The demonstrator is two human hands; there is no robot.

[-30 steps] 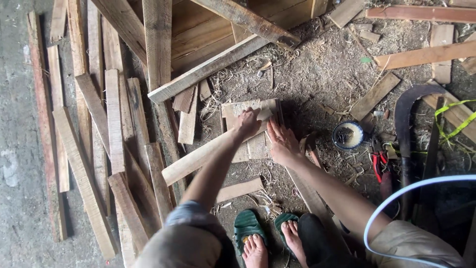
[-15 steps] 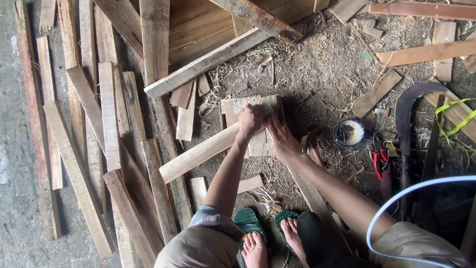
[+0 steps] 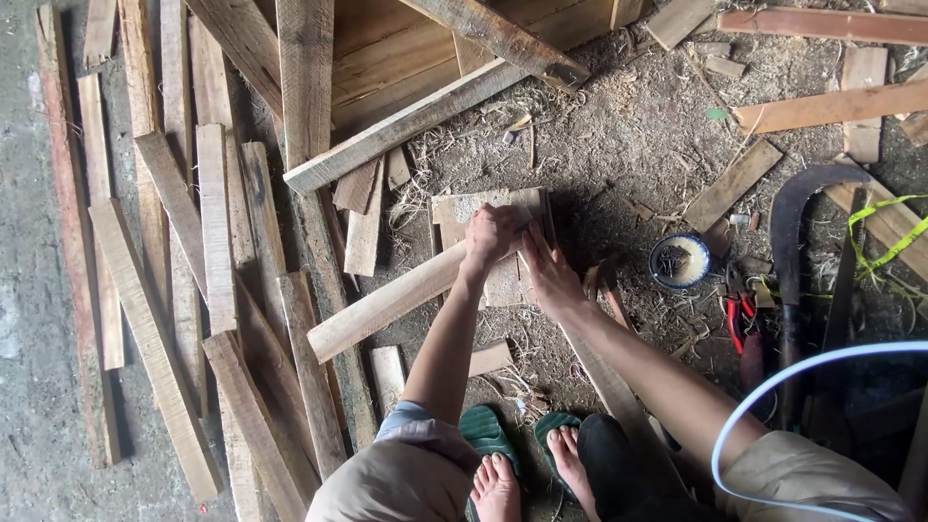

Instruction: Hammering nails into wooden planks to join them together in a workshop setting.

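I see no packages or signs from here; the only bright colours are a yellow-green strap (image 3: 884,242) at 3 o'clock and red-handled pliers (image 3: 739,324) beside a small round tin (image 3: 680,261) just right of the hands. My left hand (image 3: 490,235) is curled over the near end of a long pale plank (image 3: 387,303), fingers wrapped on it where it crosses a stack of short flat boards (image 3: 483,208) at centre. My right hand (image 3: 551,275) lies flat and open, palm down, pressing on those boards just beside the left; it grips nothing. The plank is rough-sawn, straight-edged, and runs from the hands down toward 8 o'clock. The floor (image 3: 638,145) is dirt strewn with shavings. Weathered slats (image 3: 217,232) crowd the 9 o'clock side, and heavier beams (image 3: 416,121) cross at 12. A dark curved blade (image 3: 788,242) lies at 3 o'clock. Open ground shows mostly toward 1 o'clock. My feet in green sandals (image 3: 483,430) sit at 6 o'clock.
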